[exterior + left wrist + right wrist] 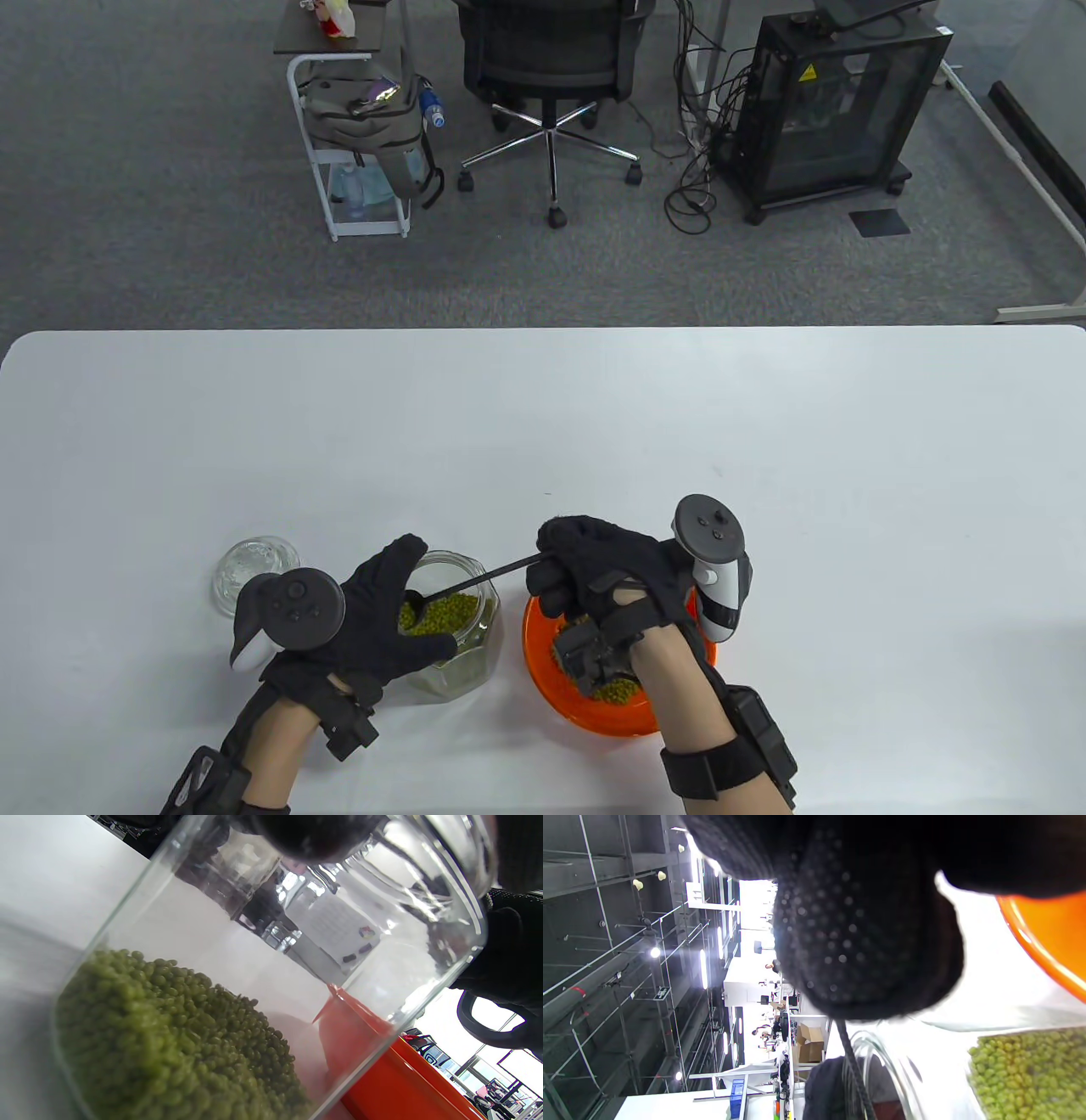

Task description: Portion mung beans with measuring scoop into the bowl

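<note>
A glass jar (pixel 462 624) of green mung beans (pixel 445 613) stands near the table's front edge; my left hand (pixel 386 615) grips it round the side. In the left wrist view the jar (pixel 263 955) fills the frame with its mung beans (pixel 169 1043) heaped low. My right hand (pixel 598 573) holds the far end of a black measuring scoop (pixel 479 580); its cup is down inside the jar among the beans. The orange bowl (pixel 543 658) sits just right of the jar, under my right wrist, with some beans in it. The right wrist view shows the scoop handle (pixel 852 1069) and the bowl's rim (pixel 1048 938).
The jar's clear glass lid (pixel 253 570) lies on the table left of my left hand. The white table (pixel 594 424) stretches away behind the jar and bowl. Beyond its far edge are an office chair (pixel 551 59), a cart and a black cabinet.
</note>
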### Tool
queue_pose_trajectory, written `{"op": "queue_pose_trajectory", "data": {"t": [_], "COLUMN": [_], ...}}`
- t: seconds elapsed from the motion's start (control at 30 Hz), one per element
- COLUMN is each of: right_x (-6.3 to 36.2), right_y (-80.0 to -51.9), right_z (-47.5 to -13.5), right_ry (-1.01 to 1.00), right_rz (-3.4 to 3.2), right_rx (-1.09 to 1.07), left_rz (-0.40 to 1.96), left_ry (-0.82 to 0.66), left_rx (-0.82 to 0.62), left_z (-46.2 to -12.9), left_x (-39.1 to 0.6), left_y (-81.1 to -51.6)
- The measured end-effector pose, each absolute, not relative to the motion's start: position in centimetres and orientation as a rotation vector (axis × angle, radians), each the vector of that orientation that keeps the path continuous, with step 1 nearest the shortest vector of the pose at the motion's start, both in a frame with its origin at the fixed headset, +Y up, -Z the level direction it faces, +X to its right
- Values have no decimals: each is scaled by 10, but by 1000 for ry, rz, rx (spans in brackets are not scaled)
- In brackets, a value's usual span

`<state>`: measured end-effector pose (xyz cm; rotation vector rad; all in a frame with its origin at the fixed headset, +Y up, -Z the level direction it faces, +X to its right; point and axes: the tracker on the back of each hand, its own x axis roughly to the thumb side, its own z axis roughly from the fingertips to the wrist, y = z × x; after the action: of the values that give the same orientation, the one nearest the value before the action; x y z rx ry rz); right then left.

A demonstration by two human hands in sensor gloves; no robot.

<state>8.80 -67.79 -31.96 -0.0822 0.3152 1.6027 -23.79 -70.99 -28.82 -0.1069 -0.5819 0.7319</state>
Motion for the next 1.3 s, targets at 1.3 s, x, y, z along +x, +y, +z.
{"op": "queue_pose_trajectory", "data": {"t": [1.3], "right_x": [243], "right_y": [-681], "right_z": [-297], "right_ry": [147], "right_rz": [1434], "right_rx": [-212], "left_rz": [733], "left_ry": [-586], "left_rx": [-109], "left_z": [-289], "left_x": [-239], "left_y": [-710]}}
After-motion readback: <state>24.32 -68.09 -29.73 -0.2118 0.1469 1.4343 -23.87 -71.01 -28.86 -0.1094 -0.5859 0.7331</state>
